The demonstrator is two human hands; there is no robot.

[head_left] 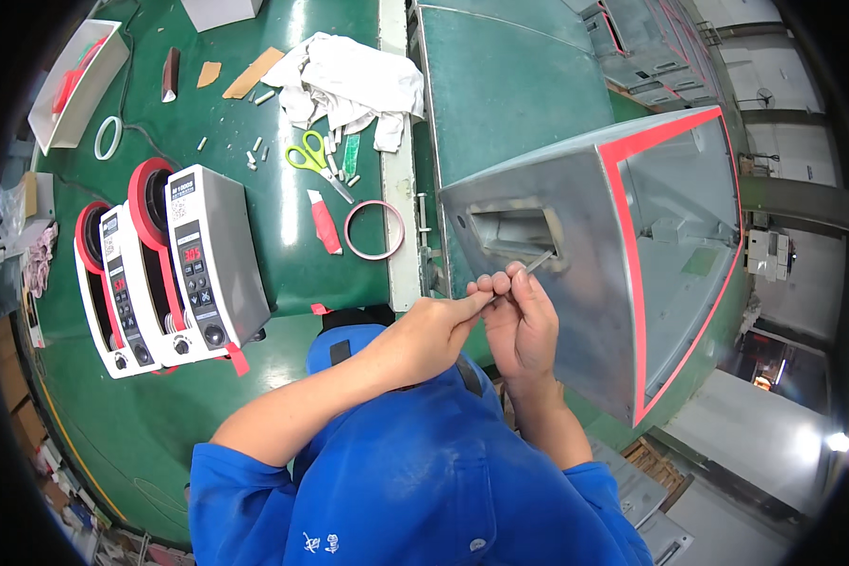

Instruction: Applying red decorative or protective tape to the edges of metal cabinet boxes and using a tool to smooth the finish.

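Both hands meet in front of a grey metal box [575,311] whose open end is edged with red tape. My right hand [524,330] is closed, its fingers pinching a thin grey stick [539,263] that points up toward the box. The stick's tip sits by the lower right corner of a rectangular cutout [514,231] in the box's side; whether it touches there I cannot tell. My left hand [429,340] is also closed, its fingertips pressed together at the stick's lower end beside the right fingers. Those fingers hide most of the stick.
Two tape dispensers [219,269] with red tape stand at left on the green table. Green-handled scissors [316,158], a red tape piece [324,224], a tape ring [374,230] and a white cloth [349,80] lie nearer the box. More grey boxes [646,47] stand at the far right.
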